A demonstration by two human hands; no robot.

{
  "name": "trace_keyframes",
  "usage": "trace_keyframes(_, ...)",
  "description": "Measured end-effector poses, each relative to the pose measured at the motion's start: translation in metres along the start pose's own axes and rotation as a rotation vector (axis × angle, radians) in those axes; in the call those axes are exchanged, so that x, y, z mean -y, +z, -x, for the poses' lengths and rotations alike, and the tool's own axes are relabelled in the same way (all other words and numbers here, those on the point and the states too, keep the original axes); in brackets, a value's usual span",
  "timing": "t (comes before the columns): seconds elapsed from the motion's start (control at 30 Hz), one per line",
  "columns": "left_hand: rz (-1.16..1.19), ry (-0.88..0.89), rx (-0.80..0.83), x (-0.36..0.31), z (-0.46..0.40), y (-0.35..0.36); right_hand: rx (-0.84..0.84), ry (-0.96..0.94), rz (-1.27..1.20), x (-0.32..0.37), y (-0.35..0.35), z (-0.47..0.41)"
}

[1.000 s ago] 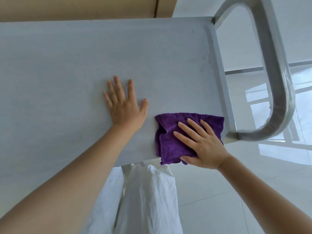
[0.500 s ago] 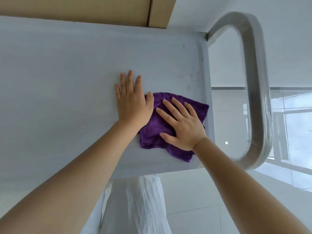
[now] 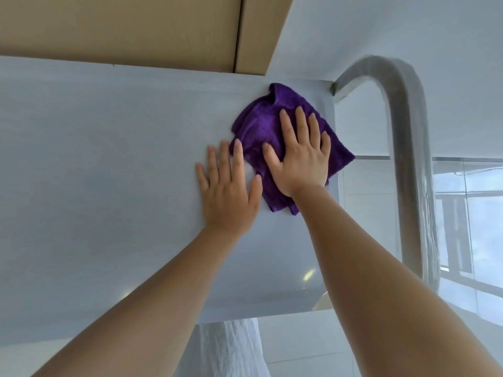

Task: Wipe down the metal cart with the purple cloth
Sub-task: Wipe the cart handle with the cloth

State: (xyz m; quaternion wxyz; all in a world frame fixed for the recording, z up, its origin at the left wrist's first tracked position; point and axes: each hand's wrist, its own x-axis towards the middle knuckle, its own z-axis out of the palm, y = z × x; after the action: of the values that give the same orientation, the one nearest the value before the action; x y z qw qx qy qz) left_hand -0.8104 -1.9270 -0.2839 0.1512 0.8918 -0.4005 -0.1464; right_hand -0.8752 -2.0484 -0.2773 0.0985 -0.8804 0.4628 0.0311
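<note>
Both flat-fingered, the right hand (image 3: 300, 156) presses the purple cloth (image 3: 261, 123) near the cart (image 3: 95, 159) handle (image 3: 408, 159) while the left hand (image 3: 228, 191) braces beside it; even pressure into the far corner seems best.

The cloth (image 3: 261, 123) under my right hand (image 3: 299, 159) is a deep, solid purple with no print on it, darker in its folds. The cart top (image 3: 109, 159) my left hand (image 3: 228, 191) rests on is a pale, flat grey with faint fine streaks, and its handle (image 3: 408, 159) on the right is a duller silver-grey under a cloudy wrap. Beyond the far edge I see plain tan board (image 3: 136, 31) split by one dark seam, the floor (image 3: 313, 349) near me is white tile, and my garment (image 3: 226, 349) is crinkled white.
</note>
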Motion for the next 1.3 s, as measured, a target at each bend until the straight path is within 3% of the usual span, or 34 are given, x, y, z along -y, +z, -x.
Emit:
trace_keyframes(0.2,-0.127,0.017,0.035,-0.001,-0.003,0.005,-0.028,0.29,-0.044,0.001,-0.006,-0.039)
trace_keyframes(0.47,-0.164,0.003,0.035,0.0,-0.004,0.007,-0.061,0.462,-0.086,-0.002,-0.009,-0.036)
trace_keyframes(0.87,-0.111,-0.004,0.051,-0.003,-0.002,0.005,-0.067,0.642,-0.121,-0.019,0.002,0.068)
trace_keyframes(1.17,-0.086,0.012,0.083,-0.002,-0.002,0.0,-0.164,0.757,-0.066,0.006,0.03,0.156)
trace_keyframes(1.3,-0.081,0.037,0.09,0.002,0.004,-0.002,-0.129,0.768,-0.05,0.015,0.035,0.179)
